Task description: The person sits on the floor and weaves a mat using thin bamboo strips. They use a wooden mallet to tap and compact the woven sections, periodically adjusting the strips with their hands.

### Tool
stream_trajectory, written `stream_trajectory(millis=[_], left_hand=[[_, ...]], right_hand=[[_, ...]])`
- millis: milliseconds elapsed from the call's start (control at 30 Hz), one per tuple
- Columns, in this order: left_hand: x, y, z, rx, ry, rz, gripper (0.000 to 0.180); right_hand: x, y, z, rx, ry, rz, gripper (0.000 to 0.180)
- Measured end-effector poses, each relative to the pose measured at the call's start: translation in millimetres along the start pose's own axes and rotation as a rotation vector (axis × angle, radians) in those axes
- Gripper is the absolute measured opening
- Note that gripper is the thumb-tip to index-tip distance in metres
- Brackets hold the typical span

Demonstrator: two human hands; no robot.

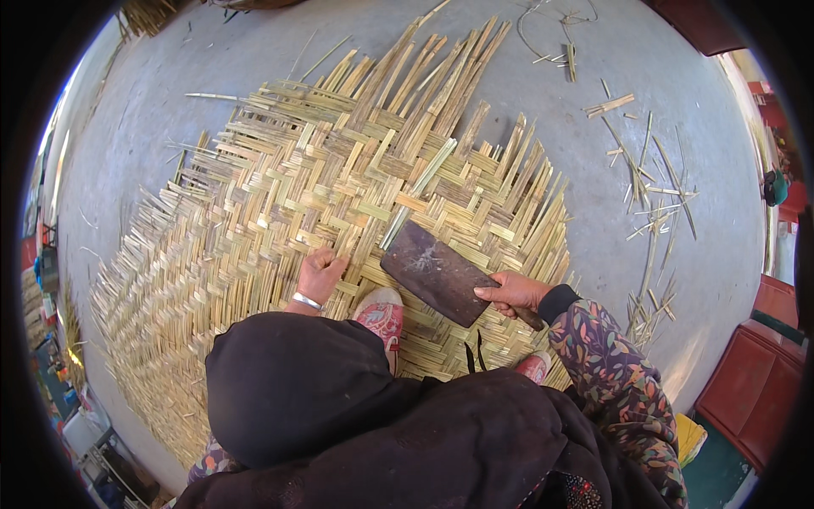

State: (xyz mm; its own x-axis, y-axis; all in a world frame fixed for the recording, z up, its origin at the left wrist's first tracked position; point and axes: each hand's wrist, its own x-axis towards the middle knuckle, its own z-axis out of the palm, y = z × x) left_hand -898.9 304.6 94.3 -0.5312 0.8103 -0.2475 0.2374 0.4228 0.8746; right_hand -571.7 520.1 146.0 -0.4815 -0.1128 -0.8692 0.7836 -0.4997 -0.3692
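Observation:
A large mat [254, 208] of flat, split straw-coloured strips, woven in a zigzag pattern, lies on the floor under both my hands. My right hand [515, 293] is wrapped round the handle of a wide, dark cleaver [439, 273]. The blade points left across the mat, its far corner by a loose greenish strip [434, 167] that slants over the weave. Curled into a fist, my left hand [321, 271] rests on the weave left of the blade; whatever its fingers may pinch is hidden. It has a silver bangle [307, 300] at the wrist.
My patterned red shoes [383, 318] stand on the mat's near part. Long unwoven strip ends [475, 64] stick out along the far edge. Offcuts [657, 191] litter the grey floor at the right. Dark red seats [753, 386] stand at the right rim.

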Motion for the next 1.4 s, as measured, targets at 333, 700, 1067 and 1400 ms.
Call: stream_trajectory(millis=[333,700,1067,1400], left_hand=[[-3.6,0.3,-9.9,0.097,-0.089,0.117,0.035],[22.4,7.7,-25.6,0.170,-0.137,-0.238,0.035],[38.8,-6.4,-6.4,0.483,-0.456,-0.221,0.023],[34.8,12.3,2.5,0.145,-0.215,-0.473,0.029]], right_hand=[[0.8,1.7,1.4,-0.081,0.052,-0.023,0.035],[-33.2,-38.0,26.5,-0.341,0.211,-0.104,0.035],[51.6,-96.7,98.4,-0.763,0.601,-0.618,0.036],[81.1,-112.5,131.1,-0.794,0.651,-0.658,0.036]])
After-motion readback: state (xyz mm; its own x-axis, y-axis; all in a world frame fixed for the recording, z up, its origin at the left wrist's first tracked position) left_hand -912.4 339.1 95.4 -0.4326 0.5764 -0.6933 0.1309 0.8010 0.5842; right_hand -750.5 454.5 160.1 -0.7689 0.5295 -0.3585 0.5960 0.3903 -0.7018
